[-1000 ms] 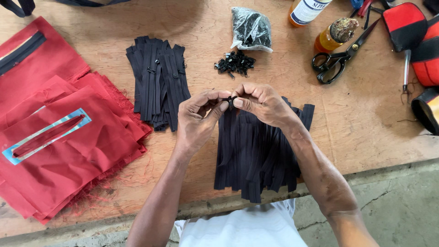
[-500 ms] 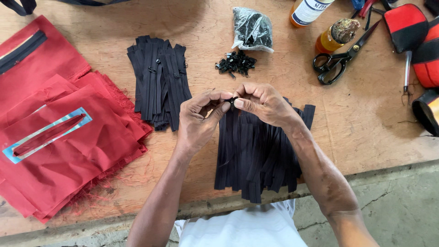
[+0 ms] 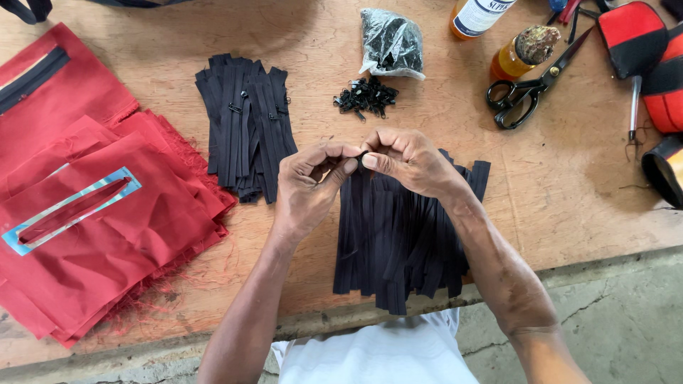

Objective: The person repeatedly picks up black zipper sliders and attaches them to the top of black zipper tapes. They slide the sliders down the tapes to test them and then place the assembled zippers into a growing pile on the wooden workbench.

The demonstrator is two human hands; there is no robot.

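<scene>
On the far left of the bare wooden worktable (image 3: 569,192) lies a stack of red fabric panels (image 3: 92,235) with frayed edges, the top one bearing a long slot framed in pale blue; just right of it sits a pile of black zipper lengths with sliders fitted (image 3: 245,124), laid side by side, apart from the hands.

The left hand (image 3: 309,185) is raised above the table near its front edge, fingers curled inward and thumb and forefinger pinched together; it meets the right hand (image 3: 409,160) fingertip to fingertip, and both are clenched on a small black zipper slider (image 3: 362,156) and the top end of one black zipper strip, held between them; how the slider sits on the strip is too small to tell. Beneath and below the hands spreads a second heap of loose black zipper strips (image 3: 405,242), reaching the table's front edge.

Behind the hands lies a small cluster of loose black sliders (image 3: 366,97), and beyond it a clear plastic bag of dark sliders (image 3: 391,43). Farther right stand an amber bottle (image 3: 523,51) and a white-labelled orange bottle (image 3: 480,14); black-handled scissors (image 3: 530,87) lie beside them; red and black padded pieces (image 3: 651,57) fill the right edge.
</scene>
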